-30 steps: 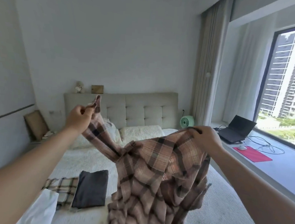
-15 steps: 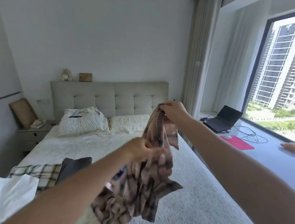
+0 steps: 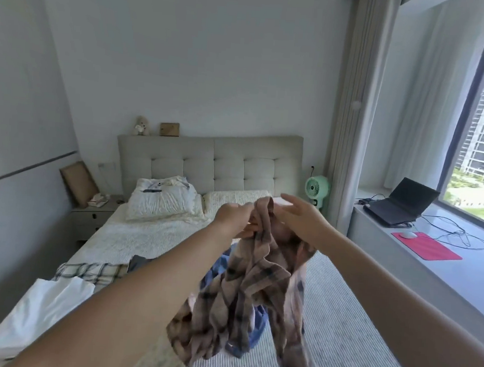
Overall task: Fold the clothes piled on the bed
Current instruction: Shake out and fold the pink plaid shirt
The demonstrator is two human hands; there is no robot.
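Note:
A pink-brown plaid shirt [image 3: 255,288] hangs bunched above the bed [image 3: 352,351]. My left hand [image 3: 233,220] grips it at its top edge. My right hand [image 3: 298,219] is right beside it with straight fingers, the palm against the shirt's upper part. Behind the hanging shirt a blue garment [image 3: 257,329] lies crumpled on the bed. At the bed's left side lie a folded green-check garment [image 3: 92,271], a folded dark grey one [image 3: 139,262], partly hidden by my left arm, and a white one [image 3: 46,304].
Two pillows [image 3: 161,203] lie against the padded headboard [image 3: 207,163]. A nightstand [image 3: 93,218] stands to the left. On the window ledge [image 3: 473,288] at the right are a laptop [image 3: 398,204], a red mouse pad [image 3: 426,250] and cables; a green fan [image 3: 317,189] stands in the corner.
My left hand has risen to the top of the shirt, next to my right hand. The right hand's fingers have straightened. The view has swung right, showing the blue garment.

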